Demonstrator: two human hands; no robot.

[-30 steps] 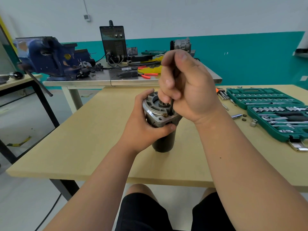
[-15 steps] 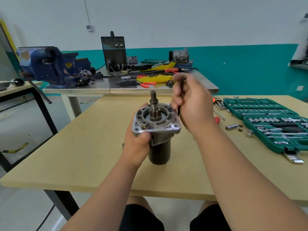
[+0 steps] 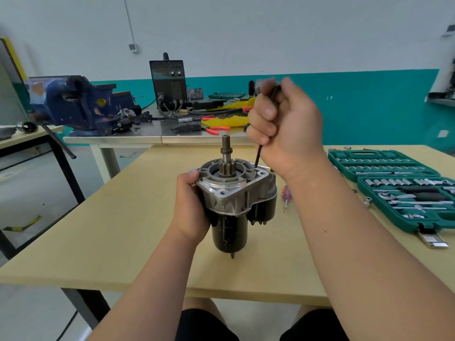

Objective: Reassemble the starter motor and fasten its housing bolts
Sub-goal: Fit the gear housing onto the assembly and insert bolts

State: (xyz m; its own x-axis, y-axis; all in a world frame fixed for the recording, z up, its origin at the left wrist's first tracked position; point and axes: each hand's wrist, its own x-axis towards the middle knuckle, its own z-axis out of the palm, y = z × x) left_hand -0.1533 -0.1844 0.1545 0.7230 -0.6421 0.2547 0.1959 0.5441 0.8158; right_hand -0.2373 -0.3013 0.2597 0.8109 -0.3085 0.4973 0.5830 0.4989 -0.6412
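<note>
The starter motor (image 3: 234,203) stands upright on the wooden table (image 3: 118,222), grey flanged housing on top, black body below, and its pinion shaft (image 3: 226,153) pointing up. My left hand (image 3: 190,205) grips the housing's left side. A thin black hex key (image 3: 258,156) is held in the fist of my right hand (image 3: 283,129), above and right of the housing. The key's lower tip touches the flange at its far right corner.
An open green socket set (image 3: 403,190) lies at the right, with loose sockets and small parts beside it. A red-handled screwdriver (image 3: 286,195) lies just right of the motor. Behind stands a metal bench (image 3: 152,136) with a blue vise (image 3: 73,102), a black power unit (image 3: 168,82) and pliers.
My right hand lifted off the top of the housing, uncovering the shaft, and now holds the hex key upright over the far right corner. The motor has turned in my left hand.
</note>
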